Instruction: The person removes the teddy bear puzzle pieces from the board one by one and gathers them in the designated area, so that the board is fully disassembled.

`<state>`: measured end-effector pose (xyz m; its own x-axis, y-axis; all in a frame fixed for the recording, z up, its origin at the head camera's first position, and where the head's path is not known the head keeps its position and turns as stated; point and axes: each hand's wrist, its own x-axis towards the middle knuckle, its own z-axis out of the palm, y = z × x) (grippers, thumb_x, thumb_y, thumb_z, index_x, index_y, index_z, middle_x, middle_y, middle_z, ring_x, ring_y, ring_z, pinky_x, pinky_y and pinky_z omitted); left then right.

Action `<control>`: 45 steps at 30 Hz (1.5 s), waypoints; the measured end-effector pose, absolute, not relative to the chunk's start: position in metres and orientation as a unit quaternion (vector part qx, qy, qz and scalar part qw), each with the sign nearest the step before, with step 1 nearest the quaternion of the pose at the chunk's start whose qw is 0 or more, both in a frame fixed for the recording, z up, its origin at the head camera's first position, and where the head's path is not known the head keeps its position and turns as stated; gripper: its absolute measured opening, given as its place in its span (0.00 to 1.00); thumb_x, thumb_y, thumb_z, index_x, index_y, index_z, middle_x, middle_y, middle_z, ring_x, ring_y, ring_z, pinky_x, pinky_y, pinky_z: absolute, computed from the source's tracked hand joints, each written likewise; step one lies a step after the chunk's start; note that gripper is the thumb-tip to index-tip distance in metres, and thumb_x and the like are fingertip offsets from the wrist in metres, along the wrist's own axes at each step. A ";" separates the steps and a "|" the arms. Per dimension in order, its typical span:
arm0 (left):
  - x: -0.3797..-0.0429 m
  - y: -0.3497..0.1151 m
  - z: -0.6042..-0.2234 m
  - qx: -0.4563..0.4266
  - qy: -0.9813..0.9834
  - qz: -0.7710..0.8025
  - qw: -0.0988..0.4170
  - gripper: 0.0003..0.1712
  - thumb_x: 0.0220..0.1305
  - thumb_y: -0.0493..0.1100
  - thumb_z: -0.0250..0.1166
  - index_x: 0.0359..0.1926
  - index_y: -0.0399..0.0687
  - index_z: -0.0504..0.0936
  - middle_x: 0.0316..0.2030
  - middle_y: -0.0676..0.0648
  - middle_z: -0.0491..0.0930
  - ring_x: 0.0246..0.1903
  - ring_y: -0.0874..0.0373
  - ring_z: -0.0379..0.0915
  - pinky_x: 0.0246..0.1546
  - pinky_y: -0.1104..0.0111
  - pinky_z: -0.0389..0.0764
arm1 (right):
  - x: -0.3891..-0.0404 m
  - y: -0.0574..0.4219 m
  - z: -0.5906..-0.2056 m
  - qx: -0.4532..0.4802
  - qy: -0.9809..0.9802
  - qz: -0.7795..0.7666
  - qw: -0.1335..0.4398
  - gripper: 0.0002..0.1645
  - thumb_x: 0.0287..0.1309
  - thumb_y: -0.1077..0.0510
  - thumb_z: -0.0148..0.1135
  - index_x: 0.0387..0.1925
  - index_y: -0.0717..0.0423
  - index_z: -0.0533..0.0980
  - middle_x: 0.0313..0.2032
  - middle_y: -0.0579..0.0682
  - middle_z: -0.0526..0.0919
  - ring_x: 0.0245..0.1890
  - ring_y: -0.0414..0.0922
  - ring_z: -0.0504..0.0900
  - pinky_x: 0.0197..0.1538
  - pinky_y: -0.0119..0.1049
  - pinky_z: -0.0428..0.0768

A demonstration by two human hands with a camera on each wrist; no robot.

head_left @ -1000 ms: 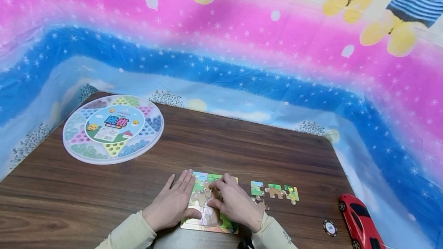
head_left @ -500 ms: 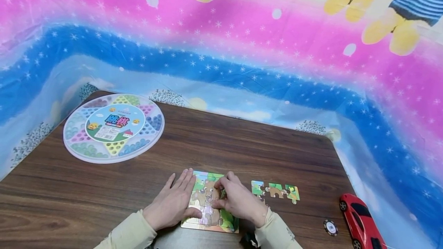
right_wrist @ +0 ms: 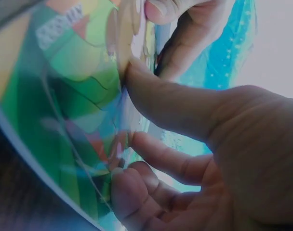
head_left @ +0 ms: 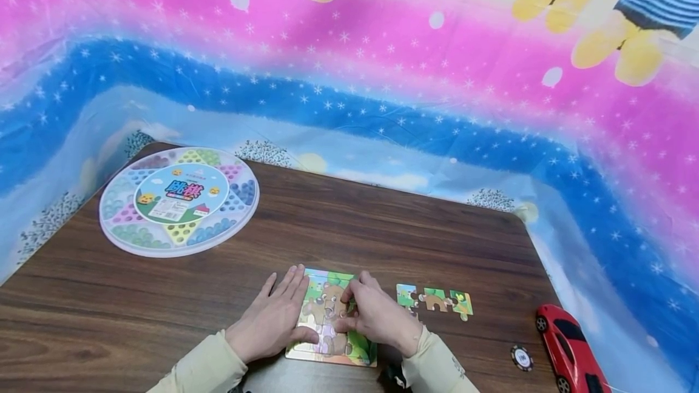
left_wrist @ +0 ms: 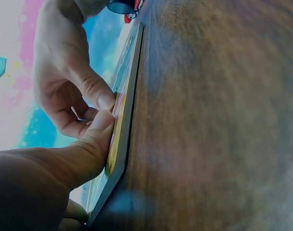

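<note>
A jigsaw puzzle (head_left: 314, 353) with a cartoon bear lies in its thin tray on the table. My left hand (head_left: 273, 320) lies along the tray's left side, fingers straight, its thumb resting on the picture's lower left. Over the puzzle's right half, my right hand (head_left: 377, 317) has its fingers curled down, thumb and fingertips set apart on the surface, about a puzzle piece; the hand largely covers that piece. In the right wrist view, the thumb (right_wrist: 156, 94) and fingertips touch the glossy picture (right_wrist: 84, 72). The left wrist view shows both thumbs close together at the board's face.
Several loose puzzle pieces (head_left: 434, 301) lie right of the tray, one partly behind my right hand. Farther right are a black-and-white poker chip (head_left: 522, 358) and a red toy car (head_left: 570, 347). A round Chinese checkers set (head_left: 180, 202) sits at the table's far left; a printed cloth hangs behind.
My right hand has shifted slightly right, uncovering more of the bear's face and covering more of the nearest loose piece. A dark gap near the puzzle's bottom no longer shows. The left hand stays put.
</note>
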<state>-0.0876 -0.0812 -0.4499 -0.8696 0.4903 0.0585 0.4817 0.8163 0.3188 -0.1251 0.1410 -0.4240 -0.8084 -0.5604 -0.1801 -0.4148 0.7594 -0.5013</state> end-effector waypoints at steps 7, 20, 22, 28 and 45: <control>-0.088 -0.081 -0.450 0.255 0.952 0.169 0.012 0.57 0.56 0.68 0.62 0.68 0.24 0.60 0.70 0.28 0.55 0.71 0.38 0.49 0.65 0.41 0.53 | -0.126 0.142 -0.425 -0.270 0.924 -0.214 0.165 0.21 0.50 0.47 0.73 0.40 0.53 0.75 0.37 0.44 0.68 0.33 0.37 0.67 0.34 0.28 0.74; -0.087 -0.082 -0.450 0.256 0.952 0.170 0.007 0.57 0.56 0.68 0.62 0.68 0.24 0.61 0.70 0.28 0.55 0.71 0.38 0.50 0.65 0.41 0.54 | -0.127 0.142 -0.427 -0.269 0.925 -0.214 0.160 0.20 0.51 0.47 0.72 0.40 0.51 0.74 0.35 0.44 0.68 0.32 0.38 0.67 0.34 0.29 0.74; -0.087 -0.082 -0.449 0.257 0.951 0.174 0.008 0.57 0.56 0.68 0.62 0.68 0.24 0.61 0.70 0.28 0.55 0.71 0.38 0.50 0.65 0.41 0.54 | -0.128 0.142 -0.427 -0.271 0.925 -0.213 0.159 0.20 0.51 0.47 0.73 0.40 0.51 0.74 0.35 0.44 0.68 0.32 0.37 0.67 0.33 0.29 0.73; -0.087 -0.082 -0.450 0.258 0.950 0.177 0.007 0.57 0.56 0.68 0.62 0.68 0.24 0.60 0.70 0.28 0.55 0.70 0.37 0.50 0.65 0.41 0.53 | -0.128 0.143 -0.427 -0.279 0.925 -0.209 0.152 0.20 0.51 0.47 0.73 0.39 0.50 0.73 0.36 0.44 0.69 0.31 0.37 0.67 0.33 0.28 0.73; -0.087 -0.082 -0.451 0.258 0.951 0.169 0.004 0.57 0.55 0.69 0.62 0.68 0.24 0.61 0.70 0.28 0.55 0.70 0.38 0.50 0.65 0.41 0.54 | -0.126 0.142 -0.425 -0.262 0.917 -0.248 0.171 0.21 0.51 0.52 0.73 0.39 0.51 0.70 0.36 0.44 0.68 0.28 0.36 0.69 0.32 0.28 0.74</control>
<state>-0.0873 -0.0820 -0.4511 -0.8671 0.4917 0.0799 0.4891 0.8099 0.3239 -0.1261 0.1420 -0.4250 -0.8037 -0.5659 -0.1841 -0.3955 0.7391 -0.5453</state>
